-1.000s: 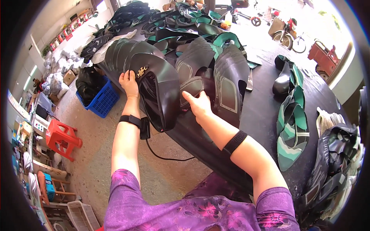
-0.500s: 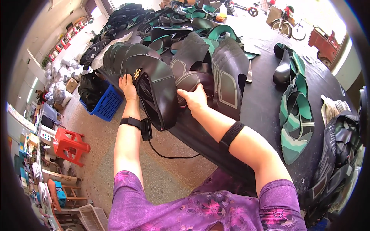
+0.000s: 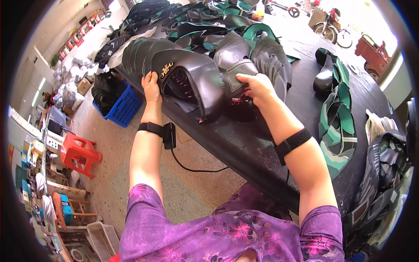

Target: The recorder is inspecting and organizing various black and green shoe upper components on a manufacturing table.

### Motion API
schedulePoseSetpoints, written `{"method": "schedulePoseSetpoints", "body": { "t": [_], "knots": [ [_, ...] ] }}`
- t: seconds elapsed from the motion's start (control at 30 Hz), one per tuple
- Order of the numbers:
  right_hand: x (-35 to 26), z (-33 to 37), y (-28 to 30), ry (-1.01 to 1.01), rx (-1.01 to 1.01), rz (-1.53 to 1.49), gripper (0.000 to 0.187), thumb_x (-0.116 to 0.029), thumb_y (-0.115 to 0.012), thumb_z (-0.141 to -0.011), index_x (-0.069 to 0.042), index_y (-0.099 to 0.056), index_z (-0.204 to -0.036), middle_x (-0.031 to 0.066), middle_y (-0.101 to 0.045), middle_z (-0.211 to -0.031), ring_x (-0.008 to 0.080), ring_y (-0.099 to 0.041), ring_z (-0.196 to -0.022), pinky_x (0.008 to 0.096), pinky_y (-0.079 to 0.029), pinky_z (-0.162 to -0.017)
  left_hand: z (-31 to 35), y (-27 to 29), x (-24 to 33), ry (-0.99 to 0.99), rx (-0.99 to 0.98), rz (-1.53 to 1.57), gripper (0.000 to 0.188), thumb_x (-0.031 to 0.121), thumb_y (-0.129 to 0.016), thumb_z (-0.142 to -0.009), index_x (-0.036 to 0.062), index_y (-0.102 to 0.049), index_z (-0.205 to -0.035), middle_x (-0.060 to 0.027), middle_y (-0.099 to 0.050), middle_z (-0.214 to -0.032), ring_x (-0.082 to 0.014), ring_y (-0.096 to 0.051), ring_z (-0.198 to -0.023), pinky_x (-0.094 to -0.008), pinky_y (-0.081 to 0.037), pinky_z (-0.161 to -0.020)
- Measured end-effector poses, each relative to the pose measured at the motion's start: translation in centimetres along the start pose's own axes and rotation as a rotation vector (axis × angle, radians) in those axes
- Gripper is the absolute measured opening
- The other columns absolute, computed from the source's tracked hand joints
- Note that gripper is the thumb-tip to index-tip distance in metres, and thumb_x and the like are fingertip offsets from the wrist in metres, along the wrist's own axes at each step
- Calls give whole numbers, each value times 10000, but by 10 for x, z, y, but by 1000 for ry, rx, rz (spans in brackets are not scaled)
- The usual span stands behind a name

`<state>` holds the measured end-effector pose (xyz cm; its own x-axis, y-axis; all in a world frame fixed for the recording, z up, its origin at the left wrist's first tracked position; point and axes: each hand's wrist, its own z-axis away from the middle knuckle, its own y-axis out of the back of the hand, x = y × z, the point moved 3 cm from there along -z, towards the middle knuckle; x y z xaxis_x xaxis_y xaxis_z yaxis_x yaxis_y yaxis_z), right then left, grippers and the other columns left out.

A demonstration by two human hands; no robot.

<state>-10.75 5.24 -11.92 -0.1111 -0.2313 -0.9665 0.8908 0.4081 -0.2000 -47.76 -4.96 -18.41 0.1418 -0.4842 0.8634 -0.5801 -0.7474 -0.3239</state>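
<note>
My left hand (image 3: 152,87) has its fingers closed on the near edge of a black shoe upper (image 3: 187,65) with a gold-coloured ornament (image 3: 166,70). This upper lies at the front of a row of similar black uppers (image 3: 134,56), and its open throat faces me. My right hand (image 3: 260,89) pinches a dark shoe upper piece (image 3: 240,72) with a stitched outline, thumb on top and the fingers partly hidden beneath. Red and white bits show under those fingers. Beside it stand a fanned stack of black pieces (image 3: 273,59).
Green-lined uppers (image 3: 338,118) form a row on the right of the black table (image 3: 301,83); more are heaped at its far end. On the floor at left are a blue basket (image 3: 122,109) with black contents and a red stool (image 3: 78,155). Bundled dark pieces (image 3: 388,157) sit far right.
My right hand has moved right and slightly up, drawing a dark piece away from the ornamented upper. That upper has tilted, with its lower end raised. My left hand has shifted a little up and right.
</note>
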Motion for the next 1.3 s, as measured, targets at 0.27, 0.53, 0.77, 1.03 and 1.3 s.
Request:
{"method": "schedulePoseSetpoints", "body": {
  "t": [0.27, 0.53, 0.77, 1.03, 1.3],
  "knots": [
    [2, -6, 5, 61, 26, 35, 265, -125, -709, -648, -4, -557, -827, 68, -546, -713, 132, -455, -567, 264, -366, -503, 107, -17, 116, 12, -25, 545, 299, 158, -477, -884, 46, -470, -1161, -77, -560, -1094, -193, -535, -992, -329, -412, -884],
    [-8, -2, 11, 27, -90, -221, 195, -92, -673, -697, -11, -593, -856, 65, -590, -743, 145, -534, -586, 259, -394, -500, 94, 29, 199, -44, -111, 149, 202, 144, -516, -863, 28, -554, -1024, -67, -609, -913, -139, -597, -755, -246, -485, -694],
    [-19, -10, 49, 45, -186, -23, 188, -92, -671, -699, -33, -597, -861, 35, -605, -728, 118, -542, -550, 237, -389, -465, 82, -53, 144, -67, -204, 119, 180, 99, -522, -857, -7, -574, -993, -28, -600, -919, -95, -550, -808, -205, -423, -742],
    [-15, -10, 57, 47, -213, 143, 191, -163, -686, -717, -88, -591, -865, -25, -587, -730, 49, -469, -568, 197, -314, -488, 27, -55, 84, -353, 195, -408, 194, 136, -537, -813, -32, -589, -894, -95, -613, -807, -171, -561, -760, -286, -426, -706],
    [-12, -16, 59, 37, -267, 54, 214, -172, -675, -733, -109, -592, -920, -43, -595, -772, 37, -477, -611, 187, -313, -511, -17, -65, 73, -160, 348, -1051, 226, 228, -494, -812, 54, -558, -941, -154, -613, -895, -323, -577, -853, -413, -442, -732]
  ]
}}
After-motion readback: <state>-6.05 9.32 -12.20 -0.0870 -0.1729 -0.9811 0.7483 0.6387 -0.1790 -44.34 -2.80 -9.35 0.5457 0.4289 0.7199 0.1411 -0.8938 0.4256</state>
